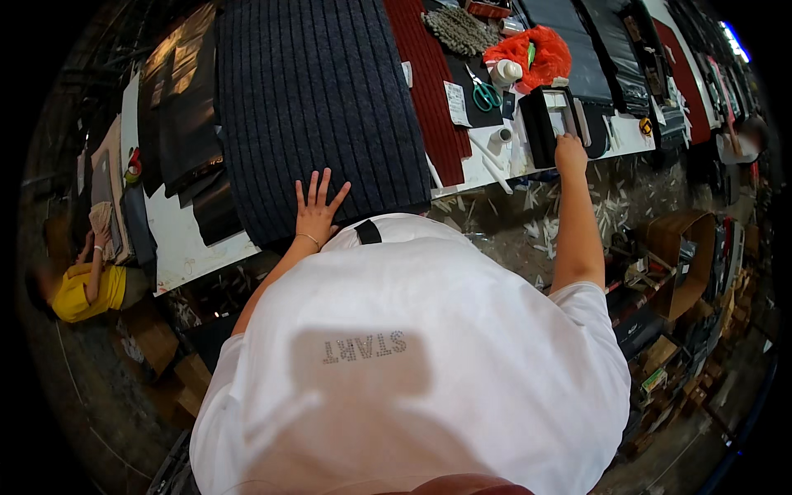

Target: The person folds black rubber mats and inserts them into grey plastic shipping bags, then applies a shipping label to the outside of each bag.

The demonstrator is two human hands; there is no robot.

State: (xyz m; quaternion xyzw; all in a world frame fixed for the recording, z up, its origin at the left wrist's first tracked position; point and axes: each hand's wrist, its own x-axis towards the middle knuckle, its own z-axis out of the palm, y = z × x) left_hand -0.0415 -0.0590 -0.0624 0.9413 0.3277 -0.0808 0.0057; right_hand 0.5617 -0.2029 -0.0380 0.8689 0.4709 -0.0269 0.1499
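A large dark blue ribbed mat (318, 99) lies on the white worktable (186, 243). My left hand (318, 210) rests flat on its near edge, fingers spread. My right hand (571, 154) reaches to the right and touches the near end of a black box-like holder (551, 120) standing at the table's front edge. Whether the fingers grip it is unclear. A dark red ribbed mat (429, 82) lies partly under the blue one on its right.
Green-handled scissors (485, 95), a white tape roll (507, 73), an orange plastic bag (532, 51) and a grey tassel bundle (458, 31) lie at the back right. Black mats (186, 124) are stacked at left. A person in yellow (82, 289) sits far left. Scraps litter the floor (544, 223).
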